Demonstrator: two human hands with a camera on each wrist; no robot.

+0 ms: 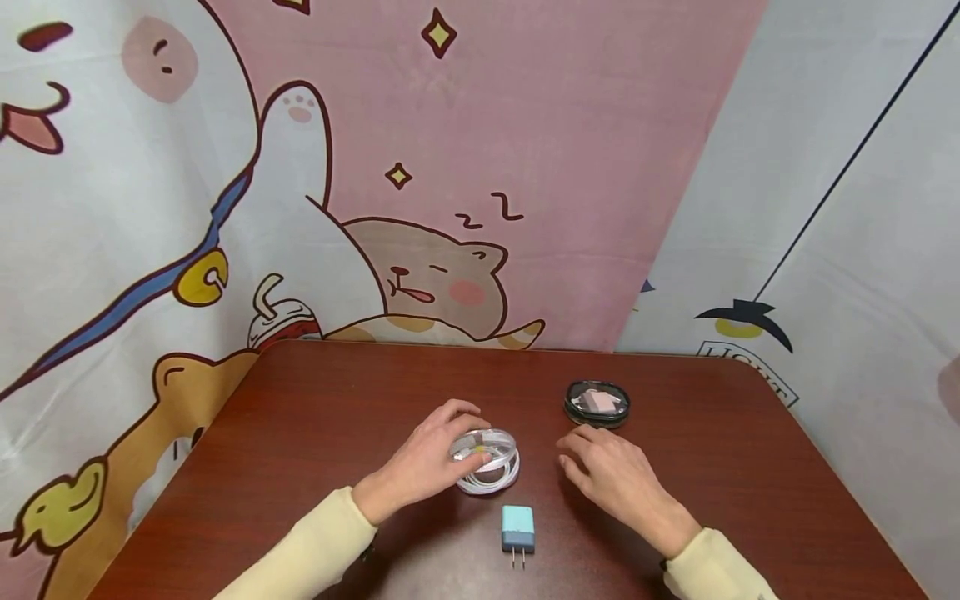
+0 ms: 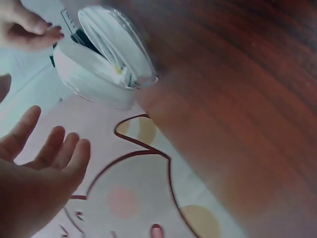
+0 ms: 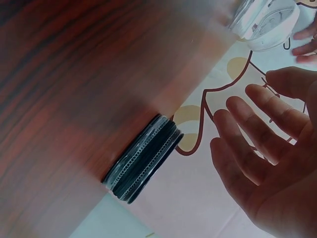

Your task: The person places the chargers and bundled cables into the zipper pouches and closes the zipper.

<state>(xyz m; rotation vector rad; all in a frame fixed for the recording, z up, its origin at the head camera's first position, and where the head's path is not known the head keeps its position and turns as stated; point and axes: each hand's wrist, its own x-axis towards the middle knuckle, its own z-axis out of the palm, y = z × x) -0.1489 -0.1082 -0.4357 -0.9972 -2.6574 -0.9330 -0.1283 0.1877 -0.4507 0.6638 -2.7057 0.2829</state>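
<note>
My left hand (image 1: 423, 462) is beside a clear round case (image 1: 482, 435) with a coiled white cable (image 1: 501, 482), thumb and fingers spread around its left side. In the left wrist view the case (image 2: 81, 69) stands with its two halves apart, the cable (image 2: 105, 37) between them, and a gap shows between it and my relaxed fingers (image 2: 77, 161). Empty, my right hand (image 1: 618, 483) hovers with loosely bent fingers close to a small black zip case (image 1: 573, 412), which has a pale pink block (image 1: 600, 401) under its see-through top.
A light-blue and dark-blue plug charger (image 1: 518, 529) lies between the hands, prongs toward the near side. The brown table (image 1: 360, 383) reaches back to a cartoon-print cloth (image 1: 585, 167).
</note>
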